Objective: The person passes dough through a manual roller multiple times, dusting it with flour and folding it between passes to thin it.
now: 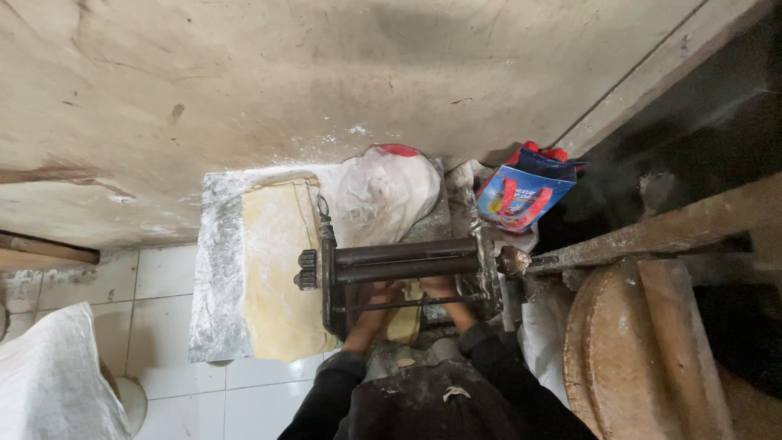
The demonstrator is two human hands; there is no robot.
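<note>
Pale yellow dough sheet (281,269) lies folded in a long strip on the floury metal tray (213,269) at our left, its long axis running away from us toward the wall. Just right of it stands the dark iron roller machine (403,265), its two rollers set crosswise, at right angles to the strip. Beneath the rollers our left hand (375,314) and right hand (444,289) reach in side by side, with a small piece of dough (405,322) between them. The frame hides our fingers, so we cannot tell how they are set. The left hand is nearer the big sheet. Behind the machine sits a white flour sack (383,191), then a blue and red bag (521,195), and a wooden crank handle (643,236) runs off right.
</note>
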